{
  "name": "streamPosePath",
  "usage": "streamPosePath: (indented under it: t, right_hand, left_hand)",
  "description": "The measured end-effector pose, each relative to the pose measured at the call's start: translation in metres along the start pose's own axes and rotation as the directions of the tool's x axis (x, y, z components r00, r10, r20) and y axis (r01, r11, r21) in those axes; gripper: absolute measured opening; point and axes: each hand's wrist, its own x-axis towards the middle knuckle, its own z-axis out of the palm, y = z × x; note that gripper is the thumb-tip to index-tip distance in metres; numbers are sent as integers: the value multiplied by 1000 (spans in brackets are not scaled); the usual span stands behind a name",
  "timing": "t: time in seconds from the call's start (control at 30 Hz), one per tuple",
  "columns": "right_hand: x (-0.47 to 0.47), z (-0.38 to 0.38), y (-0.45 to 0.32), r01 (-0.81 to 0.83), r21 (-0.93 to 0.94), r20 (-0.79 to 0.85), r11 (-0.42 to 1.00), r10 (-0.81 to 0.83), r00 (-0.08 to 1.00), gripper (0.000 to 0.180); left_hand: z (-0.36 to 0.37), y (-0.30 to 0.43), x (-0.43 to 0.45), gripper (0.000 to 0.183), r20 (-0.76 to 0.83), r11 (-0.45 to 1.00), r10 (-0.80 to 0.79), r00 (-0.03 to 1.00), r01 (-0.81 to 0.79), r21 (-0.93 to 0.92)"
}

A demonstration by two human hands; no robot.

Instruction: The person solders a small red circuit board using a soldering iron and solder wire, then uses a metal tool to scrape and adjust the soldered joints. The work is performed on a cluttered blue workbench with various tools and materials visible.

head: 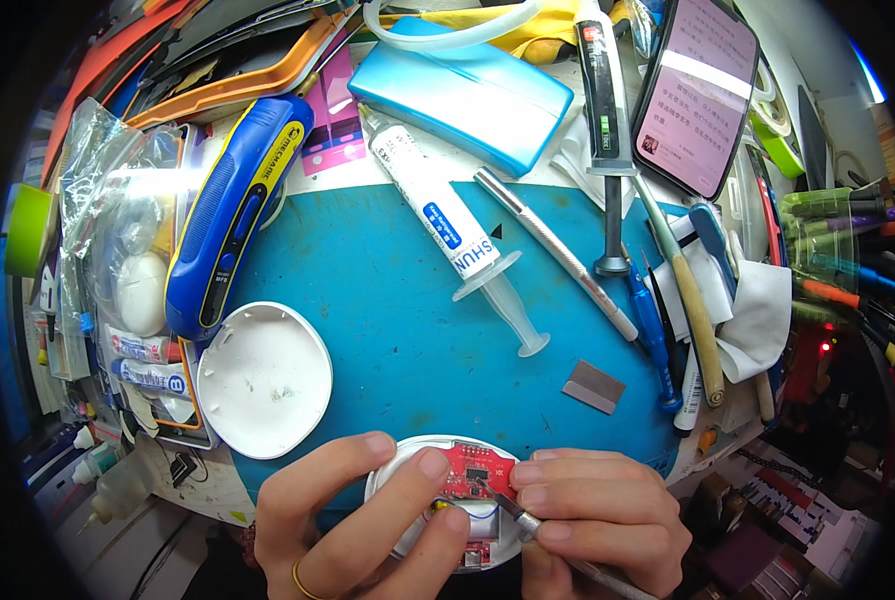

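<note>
My left hand steadies a round white plastic housing, its fingers spread over the left side and onto the red circuit board inside. A black chip sits on that board. Below it lie a blue wire and a silvery pouch-like part, partly covered by fingers. Between the thumb and fingers of my right hand is a metal craft knife. Its blade points up and left, with the tip at or just above the board beside the chip; contact cannot be told.
A white round cover lies left, beside a blue Mechanic tool. Ahead are a white syringe, a knurled metal handle and a small blade on the blue mat. A phone stands behind tweezers and brushes.
</note>
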Motion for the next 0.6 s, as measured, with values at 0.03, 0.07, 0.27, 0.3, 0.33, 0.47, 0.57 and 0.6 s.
streamPosePath:
  t: [0.03,0.07,0.27,0.3,0.33,0.47,0.57,0.6]
  right_hand:
    - [0,0,0,3,-2,-2,1000,-3,1000,28]
    - [0,0,0,5,-7,-2,1000,-5,1000,28]
    - [1,1,-2,7,-16,-3,1000,-7,1000,27]
    - [1,1,-2,4,-17,-2,1000,-4,1000,27]
    - [1,1,-3,2,-19,-2,1000,-2,1000,27]
    - [1,1,-2,15,-21,-12,1000,-16,1000,27]
    - [1,2,-2,11,-29,-3,1000,-11,1000,27]
    - [2,3,-3,6,-34,-6,999,-6,1000,27]
  left_hand:
    - [0,-1,0,40,4,1000,10,1000,-10,5]
    - [-1,-1,0,40,5,1000,10,1000,-10,3]
    - [-1,-1,0,38,-2,1000,14,1000,-14,0]
    - [-1,-1,0,38,-2,1000,14,1000,-14,1]
    - [-1,-1,0,38,-1,1000,14,1000,-14,2]
    - [1,-1,0,38,-22,1000,23,999,-23,6]
    - [1,-1,0,38,-22,1000,18,1000,-18,4]
    - [1,-1,0,38,-23,1000,18,1000,-18,5]
